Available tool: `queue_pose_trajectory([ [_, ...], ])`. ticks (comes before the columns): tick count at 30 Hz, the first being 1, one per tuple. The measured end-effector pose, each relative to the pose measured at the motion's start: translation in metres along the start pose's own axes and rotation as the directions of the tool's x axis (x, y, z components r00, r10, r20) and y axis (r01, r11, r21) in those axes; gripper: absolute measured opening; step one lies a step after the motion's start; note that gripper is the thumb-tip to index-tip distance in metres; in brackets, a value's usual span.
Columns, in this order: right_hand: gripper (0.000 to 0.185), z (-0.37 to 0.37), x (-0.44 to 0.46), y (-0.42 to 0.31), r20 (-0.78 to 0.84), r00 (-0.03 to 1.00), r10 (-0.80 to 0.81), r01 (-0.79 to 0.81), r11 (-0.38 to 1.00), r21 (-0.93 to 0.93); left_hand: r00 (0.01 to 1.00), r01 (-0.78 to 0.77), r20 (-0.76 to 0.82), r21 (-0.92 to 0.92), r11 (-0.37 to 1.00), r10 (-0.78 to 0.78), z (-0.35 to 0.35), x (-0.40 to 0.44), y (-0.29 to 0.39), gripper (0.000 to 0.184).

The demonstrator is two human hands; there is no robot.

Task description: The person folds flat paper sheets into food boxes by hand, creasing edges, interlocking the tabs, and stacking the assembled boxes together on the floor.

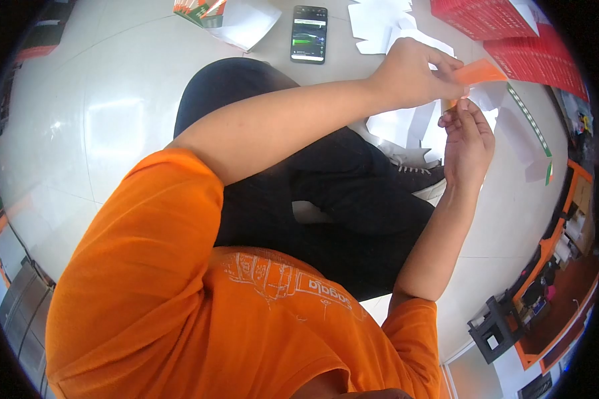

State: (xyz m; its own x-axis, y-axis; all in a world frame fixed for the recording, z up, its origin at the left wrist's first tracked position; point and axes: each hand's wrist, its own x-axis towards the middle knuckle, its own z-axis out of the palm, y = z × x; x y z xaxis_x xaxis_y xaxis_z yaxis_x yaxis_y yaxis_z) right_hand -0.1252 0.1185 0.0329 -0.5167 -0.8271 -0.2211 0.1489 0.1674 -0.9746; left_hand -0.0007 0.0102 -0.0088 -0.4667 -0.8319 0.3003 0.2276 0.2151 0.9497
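Observation:
My left hand [416, 74] reaches across from the left, its thumb and fingers closed on a folded orange paper piece [482, 71]. The piece sticks out to the right of the fingertips. Just below, my right hand [469, 136] is raised with thumb and fingertips pinched at the lower end of the same piece, close to the left fingertips. Part of the piece is hidden between the two hands. White cut paper sheets [396, 126] lie on the floor beneath and behind the hands.
A phone [309, 36] with a lit screen lies on the floor [113, 133]. Red printed stacks [532, 60] stand at the upper right, a green-edged strip [530, 120] below them. A printed booklet [236, 23] is at the top. A dark plastic stool [496, 329] and an orange-edged shelf [559, 319] are lower right.

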Motion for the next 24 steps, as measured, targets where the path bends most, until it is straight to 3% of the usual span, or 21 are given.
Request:
queue_pose_trajectory([
  [7, 0.025, 0.003, 0.001, 0.000, 0.028, 0.994, 0.103, -0.106, 0.984, 0.141, 0.991, 0.106, 0.086, -0.063, 0.992, -0.100, 0.001, 0.002, -0.003, 0.026],
  [13, 0.025, -0.001, 0.003, 0.006, 0.035, 0.997, 0.070, -0.072, 0.994, 0.078, 0.975, 0.220, 0.081, -0.201, 0.955, -0.207, 0.001, 0.004, -0.004, 0.028],
  [19, 0.025, 0.004, 0.000, 0.006, -0.020, 1.000, 0.014, -0.013, 0.998, 0.055, 0.984, 0.159, 0.096, -0.111, 0.981, -0.149, 0.001, 0.004, -0.002, 0.028],
  [24, 0.025, 0.008, 0.000, 0.007, -0.023, 1.000, -0.008, 0.009, 1.000, 0.020, 0.996, 0.083, 0.014, -0.014, 0.996, -0.083, 0.003, 0.003, -0.004, 0.030],
])
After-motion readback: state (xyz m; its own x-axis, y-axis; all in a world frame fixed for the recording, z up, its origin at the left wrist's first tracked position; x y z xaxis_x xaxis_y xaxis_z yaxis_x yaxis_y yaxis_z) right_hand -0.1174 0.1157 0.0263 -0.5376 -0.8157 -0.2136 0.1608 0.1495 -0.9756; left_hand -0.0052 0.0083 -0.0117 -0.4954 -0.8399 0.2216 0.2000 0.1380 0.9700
